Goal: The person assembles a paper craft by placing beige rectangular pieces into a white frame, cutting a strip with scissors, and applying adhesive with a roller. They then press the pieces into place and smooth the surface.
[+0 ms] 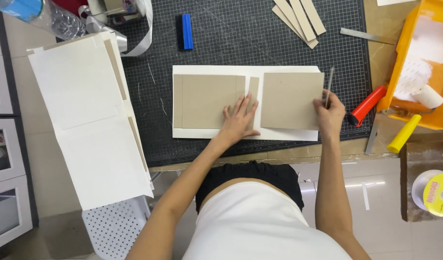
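Left hand [239, 114] flat, fingers spread, pressing down on the narrow grey strip [253, 96] and the right edge of the large grey board [209, 101]. Right hand [328, 111] closed around a thin metal ruler [329, 79] held upright against the right edge of the square grey board [291, 100]. Three grey pieces in all, lying on one white sheet [245, 134], with a slim white gap on either side of the strip. White margin showing along top, bottom and right of the boards; left board nearly flush with the sheet's left edge. Sheet centred on the dark cutting mat [221, 38] atop the bench [385, 24], with bare mat above and to the left.

Around the edges: one blue block [185, 32] above; a fan of about four card strips [298, 19] at top right; one red-handled tool [366, 105] just right of the right hand; one yellow-handled tool [403, 134] beyond it; one orange tray [414, 38] at the far right; one stack of white sheets [86, 115] overhanging the bench at left; one tape roll [438, 194] at lower right.
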